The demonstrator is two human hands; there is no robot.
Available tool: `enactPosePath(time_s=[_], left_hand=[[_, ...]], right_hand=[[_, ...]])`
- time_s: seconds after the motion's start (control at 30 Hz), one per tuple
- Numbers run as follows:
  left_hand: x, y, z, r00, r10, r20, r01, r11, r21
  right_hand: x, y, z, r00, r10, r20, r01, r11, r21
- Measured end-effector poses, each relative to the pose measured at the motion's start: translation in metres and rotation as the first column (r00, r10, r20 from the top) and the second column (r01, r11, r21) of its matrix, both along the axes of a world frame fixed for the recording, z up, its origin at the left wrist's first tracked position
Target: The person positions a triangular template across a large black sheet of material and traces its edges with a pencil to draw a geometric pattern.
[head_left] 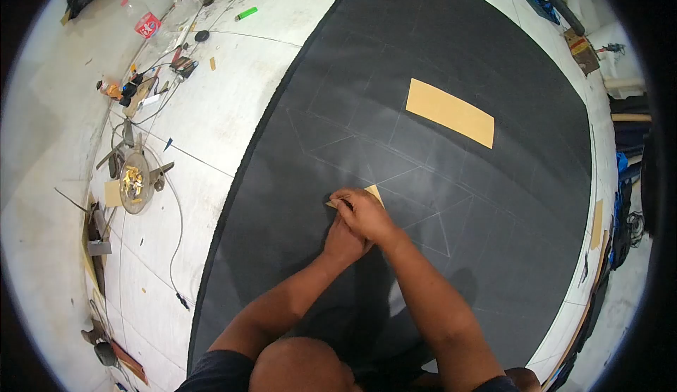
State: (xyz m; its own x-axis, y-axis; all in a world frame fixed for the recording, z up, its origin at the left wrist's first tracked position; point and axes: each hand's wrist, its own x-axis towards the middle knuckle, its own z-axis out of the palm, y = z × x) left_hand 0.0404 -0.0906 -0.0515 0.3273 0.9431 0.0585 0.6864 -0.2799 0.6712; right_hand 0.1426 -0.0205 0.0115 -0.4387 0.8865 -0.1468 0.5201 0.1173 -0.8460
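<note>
A large sheet of black fabric (282, 272), marked with thin pale lines, is spread over the floor. Near its middle my hands cross over a small tan card piece (375, 193), whose corners show on both sides of them. My right hand (363, 214) lies on top, with its thumb and fingers pinched together at the card's left corner. Whatever is between those fingertips is too small to make out. Beneath it, my left hand (344, 242) rests at the card, its fingers mostly hidden. A larger tan card rectangle (450, 113) lies on the fabric farther up to the right.
White floor tiles (233, 95) border the fabric. Along the left wall are a round dish of cigarette butts (134, 180), a cable (180, 251), a plastic bottle (146, 23) and assorted tools. A green lighter (246, 14) lies at the top. Rolled materials (631, 127) line the right side.
</note>
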Motion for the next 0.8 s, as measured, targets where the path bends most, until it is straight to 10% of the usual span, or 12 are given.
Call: enactPosePath(time_s=[0.13,0.33,0.8], left_hand=[[0.002,0.001,0.002,0.998,0.016,-0.053,-0.010,0.992,0.127],[0.004,-0.001,0.009,0.994,0.011,-0.106,0.014,0.973,0.232],[0.003,0.001,0.021,0.995,0.009,-0.104,0.015,0.974,0.226]], right_hand=[[0.017,-0.001,-0.015,0.987,-0.029,0.155,-0.014,0.964,0.267],[0.063,0.011,-0.011,0.941,-0.330,0.075,0.325,0.943,0.065],[0.061,0.008,-0.010,0.877,-0.481,-0.013,0.480,0.873,0.085]])
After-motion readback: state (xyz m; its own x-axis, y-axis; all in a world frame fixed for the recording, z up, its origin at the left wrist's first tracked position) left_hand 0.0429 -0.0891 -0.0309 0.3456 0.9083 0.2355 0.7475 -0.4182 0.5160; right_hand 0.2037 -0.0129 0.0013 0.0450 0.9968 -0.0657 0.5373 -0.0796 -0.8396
